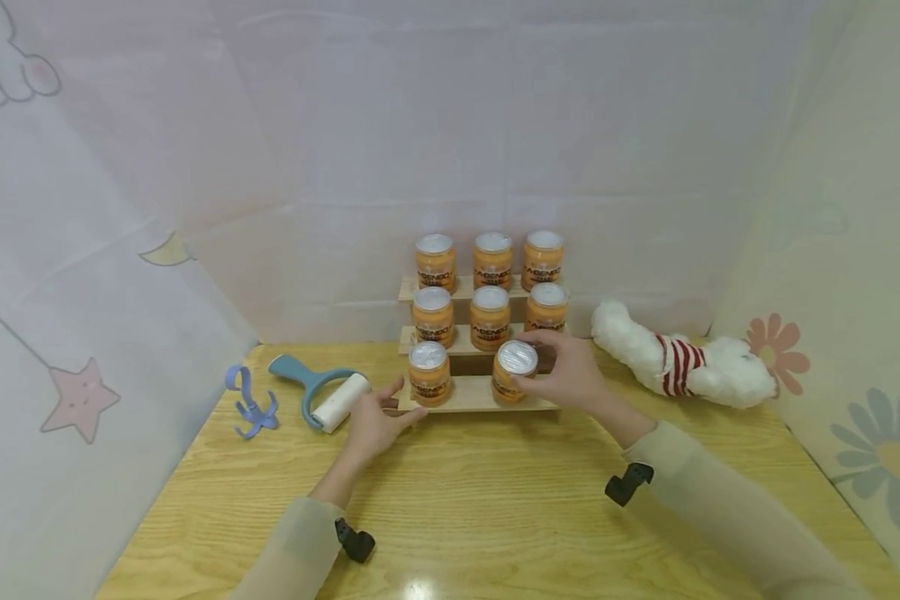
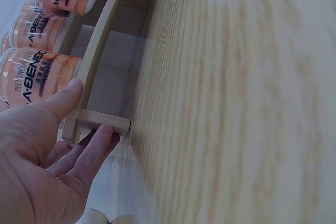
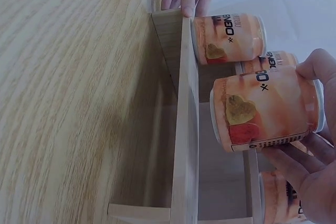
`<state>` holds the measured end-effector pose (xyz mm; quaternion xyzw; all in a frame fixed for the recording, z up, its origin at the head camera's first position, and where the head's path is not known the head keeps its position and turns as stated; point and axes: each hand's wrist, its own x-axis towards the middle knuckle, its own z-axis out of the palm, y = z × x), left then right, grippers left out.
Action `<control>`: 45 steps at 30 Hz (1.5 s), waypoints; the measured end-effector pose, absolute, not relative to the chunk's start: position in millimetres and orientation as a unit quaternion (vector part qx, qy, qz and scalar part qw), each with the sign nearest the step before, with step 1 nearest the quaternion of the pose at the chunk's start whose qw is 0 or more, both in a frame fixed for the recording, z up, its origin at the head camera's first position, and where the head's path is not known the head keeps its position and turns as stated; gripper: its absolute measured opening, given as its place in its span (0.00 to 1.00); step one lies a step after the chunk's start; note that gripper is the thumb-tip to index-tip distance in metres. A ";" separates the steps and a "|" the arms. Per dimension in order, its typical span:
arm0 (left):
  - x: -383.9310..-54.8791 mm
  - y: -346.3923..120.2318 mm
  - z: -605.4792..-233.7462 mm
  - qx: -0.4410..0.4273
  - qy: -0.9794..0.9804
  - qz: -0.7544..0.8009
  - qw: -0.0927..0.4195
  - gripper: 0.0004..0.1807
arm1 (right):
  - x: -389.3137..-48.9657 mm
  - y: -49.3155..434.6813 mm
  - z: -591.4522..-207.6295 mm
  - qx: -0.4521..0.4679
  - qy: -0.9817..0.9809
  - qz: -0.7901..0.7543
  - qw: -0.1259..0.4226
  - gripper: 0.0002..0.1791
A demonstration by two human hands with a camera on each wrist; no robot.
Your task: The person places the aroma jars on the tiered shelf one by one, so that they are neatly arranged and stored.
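My right hand (image 1: 566,371) grips an orange can (image 1: 512,383) with a silver lid, thumb on one side and fingers on the other. In the right wrist view the can's base is close over the lowest step of a wooden tiered rack (image 3: 181,129). My left hand (image 1: 375,427) holds the rack's front left corner, thumb on the step (image 2: 97,38) and fingers by its end support (image 2: 105,119). Beside that thumb stands another orange can (image 1: 429,379) on the lowest step. Three matching cans line the middle step (image 1: 459,342), and three more the top step (image 1: 462,289).
Left of the rack lie a blue-handled lint roller (image 1: 341,402) and a blue-purple curled plastic piece (image 1: 255,412). At right is a fluffy white plush (image 1: 633,350) with a red-striped band. A pale cloth (image 1: 345,167) hangs behind the wooden table (image 1: 465,508).
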<state>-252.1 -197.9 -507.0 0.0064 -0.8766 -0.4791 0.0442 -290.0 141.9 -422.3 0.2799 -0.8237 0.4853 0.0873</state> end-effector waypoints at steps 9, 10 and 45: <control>-252.6 -197.6 -509.4 0.007 -0.877 -0.479 0.046 0.44 | -294.3 128.0 -428.7 0.270 -0.827 0.488 0.064 0.33; -252.5 -197.8 -509.7 0.006 -0.877 -0.478 0.046 0.44 | -294.2 126.8 -429.7 0.269 -0.830 0.483 0.067 0.34; -247.6 -202.0 -504.7 0.005 -0.883 -0.468 0.039 0.44 | -292.8 121.3 -436.6 0.271 -0.847 0.451 0.076 0.20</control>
